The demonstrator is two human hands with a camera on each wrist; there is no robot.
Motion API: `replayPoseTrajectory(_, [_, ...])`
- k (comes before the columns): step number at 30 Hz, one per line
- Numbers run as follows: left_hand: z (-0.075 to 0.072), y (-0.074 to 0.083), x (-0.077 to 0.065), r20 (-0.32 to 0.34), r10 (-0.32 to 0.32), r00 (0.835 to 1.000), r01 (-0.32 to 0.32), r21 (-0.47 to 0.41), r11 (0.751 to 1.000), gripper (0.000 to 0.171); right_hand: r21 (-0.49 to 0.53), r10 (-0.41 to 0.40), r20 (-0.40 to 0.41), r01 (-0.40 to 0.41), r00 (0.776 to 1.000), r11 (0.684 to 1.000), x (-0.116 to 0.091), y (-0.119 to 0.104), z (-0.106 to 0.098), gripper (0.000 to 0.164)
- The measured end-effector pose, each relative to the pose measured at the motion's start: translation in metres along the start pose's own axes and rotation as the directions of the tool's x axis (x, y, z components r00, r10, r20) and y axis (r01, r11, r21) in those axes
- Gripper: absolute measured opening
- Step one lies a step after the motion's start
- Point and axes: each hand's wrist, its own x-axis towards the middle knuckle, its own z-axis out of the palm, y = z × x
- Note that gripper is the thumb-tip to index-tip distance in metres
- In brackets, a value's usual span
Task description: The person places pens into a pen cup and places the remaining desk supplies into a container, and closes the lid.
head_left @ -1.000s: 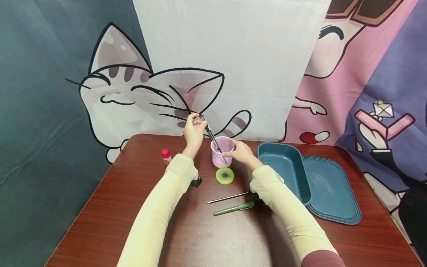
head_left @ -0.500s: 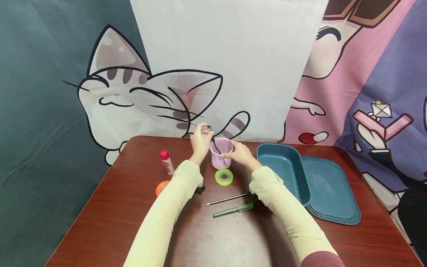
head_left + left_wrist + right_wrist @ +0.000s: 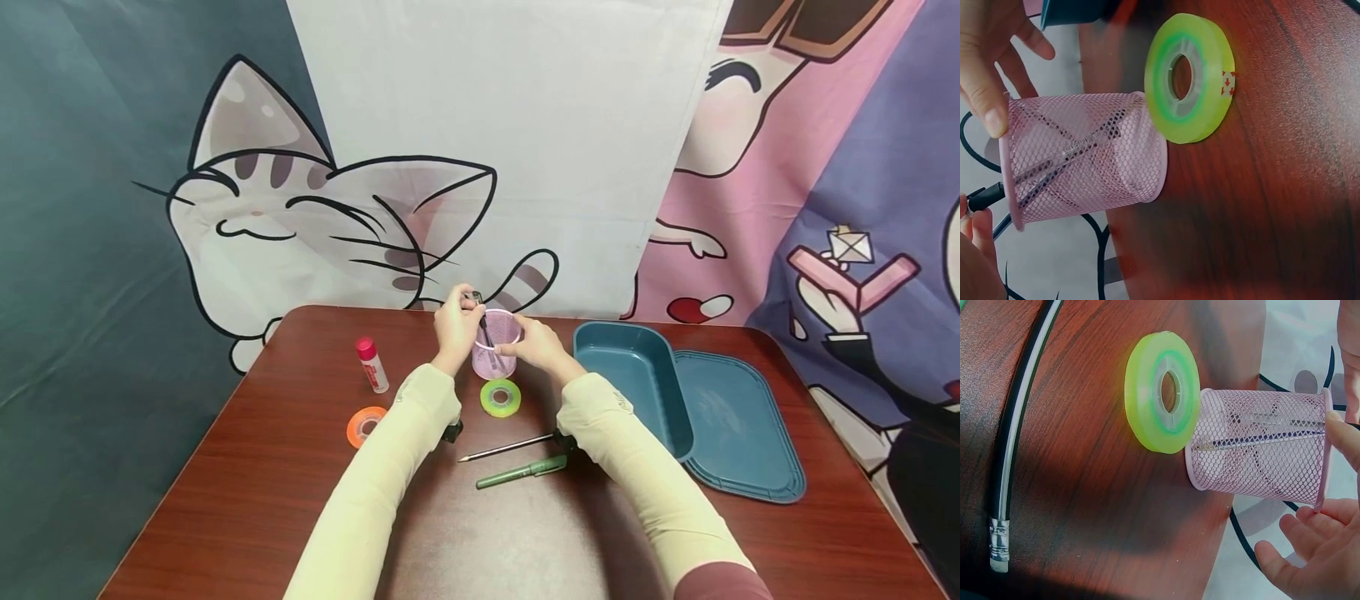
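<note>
A pink mesh pen holder [image 3: 492, 363] stands upright near the table's far edge. My right hand [image 3: 542, 346] grips its rim, thumb on the near side and fingers behind. From the left, my left hand [image 3: 456, 325] pinches the upper end of a pen [image 3: 988, 197] with a black clip end and clear barrel. Its lower part slants down inside the holder, showing through the mesh in both wrist views. A roll of yellow-green tape [image 3: 500, 398] lies just in front of the holder, and in the right wrist view its edge overlaps the holder's base.
A black-and-silver pencil [image 3: 504, 448] and a green pen [image 3: 521, 472] lie nearer me. To the left are a red-capped glue stick [image 3: 372, 367], standing, and orange tape [image 3: 363, 425], partly behind my sleeve. A blue box [image 3: 632, 383] and its lid [image 3: 742, 425] sit right.
My left hand has moved right and down, lowering the pen deeper into the pen holder. The orange tape has come into sight beside my left sleeve. My right hand keeps its grip on the rim.
</note>
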Motion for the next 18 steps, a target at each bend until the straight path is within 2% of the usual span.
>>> replayPoseTrajectory(8, [0.0052,-0.0026,-0.003,0.046,-0.001,0.999,-0.002,0.057,0.998,0.028,-0.005,-0.017,-0.014,0.016,1.0,1.0,0.0014,0.0014,0.0006,0.074])
replayPoseTrajectory(18, [0.0073,-0.002,-0.0057,0.073,-0.002,0.997,-0.004,0.078,0.997,0.03,-0.002,-0.02,-0.006,0.02,1.0,1.0,0.0006,0.001,-0.0003,0.075])
